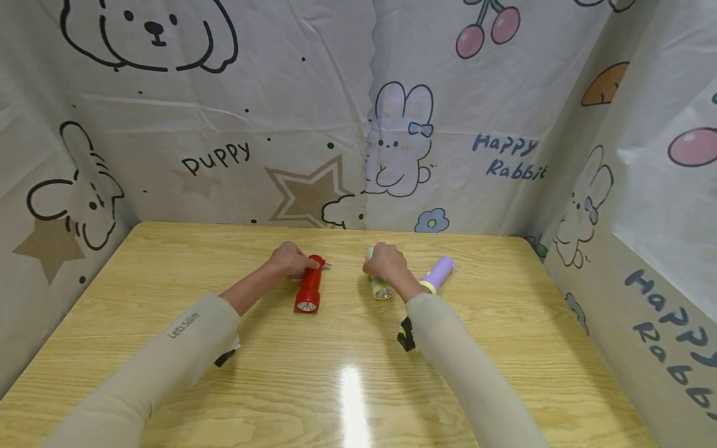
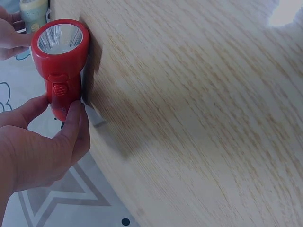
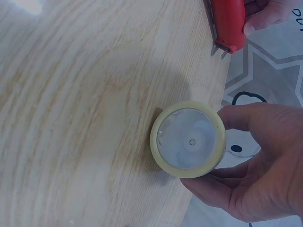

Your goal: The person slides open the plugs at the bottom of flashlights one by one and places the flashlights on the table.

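Note:
In the head view my left hand (image 1: 290, 260) pinches a red flashlight (image 1: 310, 289) by its tail end, thumb on one side and fingers on the other. Its lens (image 2: 60, 39) faces back toward me, and a switch shows on its body in the left wrist view. Metal prongs (image 3: 220, 50) stick out of its tail. My right hand (image 1: 386, 261) grips a pale yellow flashlight (image 3: 161, 163) from behind its head; the round lens faces the right wrist camera and most of the body is hidden. A purple flashlight (image 1: 439, 272) with a yellow head lies just right of that hand.
Everything lies on a light wood-grain table (image 1: 313, 386). A cartoon-printed cloth (image 1: 235, 124) hangs behind the table and on both sides. A bright light reflection falls on the near middle of the tabletop.

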The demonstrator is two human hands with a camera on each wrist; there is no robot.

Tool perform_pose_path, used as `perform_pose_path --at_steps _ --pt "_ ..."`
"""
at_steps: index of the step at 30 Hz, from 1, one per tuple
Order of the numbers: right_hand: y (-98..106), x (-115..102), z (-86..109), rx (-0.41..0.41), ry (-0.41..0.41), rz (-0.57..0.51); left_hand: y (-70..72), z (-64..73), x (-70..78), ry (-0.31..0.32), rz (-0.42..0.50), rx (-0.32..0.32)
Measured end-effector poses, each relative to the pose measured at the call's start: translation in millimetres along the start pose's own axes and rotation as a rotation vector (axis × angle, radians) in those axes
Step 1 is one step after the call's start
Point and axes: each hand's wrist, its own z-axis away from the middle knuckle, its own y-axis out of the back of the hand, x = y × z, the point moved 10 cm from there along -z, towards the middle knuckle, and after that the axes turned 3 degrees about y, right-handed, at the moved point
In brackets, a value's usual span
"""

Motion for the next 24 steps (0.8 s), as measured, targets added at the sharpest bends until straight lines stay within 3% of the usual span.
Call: perform_pose_path --at_steps 7,16,24 --pt "0.1 0.4 -0.9 0.017 0.008 0.002 -0.5 -0.9 -1.4 0.007 0.014 -0.003" --pt "10.3 -8.3 -3.8 0.092 0.078 0.029 -1.3 -1.1 -4.3 0.022 0.023 -0.002" --pt "18.1 -10.1 -3.2 0.147 0.072 0.068 -2.0 -1.0 -4.8 0.025 0.057 -0.011"
